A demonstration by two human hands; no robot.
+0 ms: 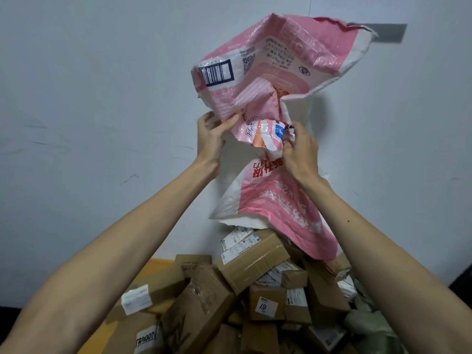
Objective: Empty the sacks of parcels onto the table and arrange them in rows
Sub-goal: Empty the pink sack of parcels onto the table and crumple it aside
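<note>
A pink and white woven sack [278,72] hangs upside down in front of the wall, bunched at its middle, its open mouth just above a heap of parcels. My left hand [213,139] grips the bunched fabric on its left side. On the right, my right hand [300,153] pinches the same crumpled part. Below lies the pile of brown cardboard parcels [252,256] with white labels, several of them stacked at angles. One small box carries a tag reading 07 [267,306].
The parcels lie on a yellow-orange table [153,268] that stands against a pale wall [89,98]. Grey-green soft mailers [367,320] lie at the right of the heap. A grey strip [378,31] is fixed high on the wall behind the sack.
</note>
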